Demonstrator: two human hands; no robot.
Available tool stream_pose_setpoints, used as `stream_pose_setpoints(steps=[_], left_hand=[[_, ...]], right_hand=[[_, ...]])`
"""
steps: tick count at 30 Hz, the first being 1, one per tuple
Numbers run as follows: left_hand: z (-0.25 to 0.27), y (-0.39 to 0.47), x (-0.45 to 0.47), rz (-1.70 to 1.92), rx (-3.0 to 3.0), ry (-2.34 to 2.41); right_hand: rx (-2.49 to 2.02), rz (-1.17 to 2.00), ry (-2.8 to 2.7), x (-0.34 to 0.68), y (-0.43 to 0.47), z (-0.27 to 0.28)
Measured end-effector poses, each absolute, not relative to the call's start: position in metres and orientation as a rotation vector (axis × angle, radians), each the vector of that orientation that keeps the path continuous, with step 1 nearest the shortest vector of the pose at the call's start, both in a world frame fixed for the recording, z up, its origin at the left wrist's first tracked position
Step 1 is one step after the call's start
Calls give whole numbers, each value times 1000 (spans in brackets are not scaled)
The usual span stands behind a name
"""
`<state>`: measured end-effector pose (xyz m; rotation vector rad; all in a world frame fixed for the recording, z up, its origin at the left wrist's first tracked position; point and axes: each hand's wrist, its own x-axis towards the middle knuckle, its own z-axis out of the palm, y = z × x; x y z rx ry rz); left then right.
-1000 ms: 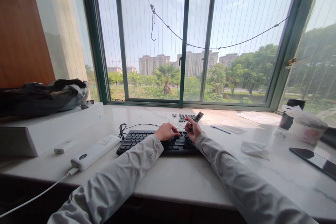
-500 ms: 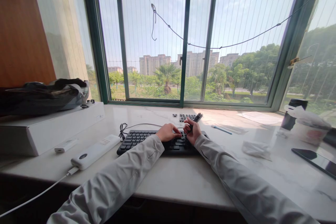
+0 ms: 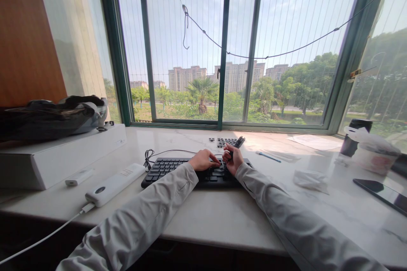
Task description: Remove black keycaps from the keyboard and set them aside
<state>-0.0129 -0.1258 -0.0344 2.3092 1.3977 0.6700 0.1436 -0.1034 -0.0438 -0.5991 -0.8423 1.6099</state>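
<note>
A black keyboard [image 3: 168, 168] lies on the desk in front of me. My left hand [image 3: 203, 161] rests over its right half, thumb and fingertips drawn together on the keys; whatever sits between them is too small to make out. Close beside it, my right hand [image 3: 233, 160] is closed around a black brush-like tool [image 3: 240, 141], whose far end sticks up past the fist. The tool's lower end is hidden by my fingers. Several loose black keycaps [image 3: 226, 142] lie in rows on the desk just behind the keyboard.
Left of the keyboard are a white power bank [image 3: 111, 186] with a cable and a white box [image 3: 70, 152] bearing a dark bag. A blue pen [image 3: 269, 157], plastic packet [image 3: 310, 180], phone [image 3: 381, 192] and plastic tub [image 3: 375, 154] lie to the right. The window stands behind.
Hardly anything differs. Both hands keep their places over the keyboard, and the tool in my right hand shifts only very slightly.
</note>
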Motion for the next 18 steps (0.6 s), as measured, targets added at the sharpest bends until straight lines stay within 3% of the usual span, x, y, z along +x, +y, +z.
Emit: stream_pose_setpoints(steps=[18], left_hand=[[-32,-127,-14,651,2293,1388]], right_hand=[[-625,1629,-832,143,-104,-43]])
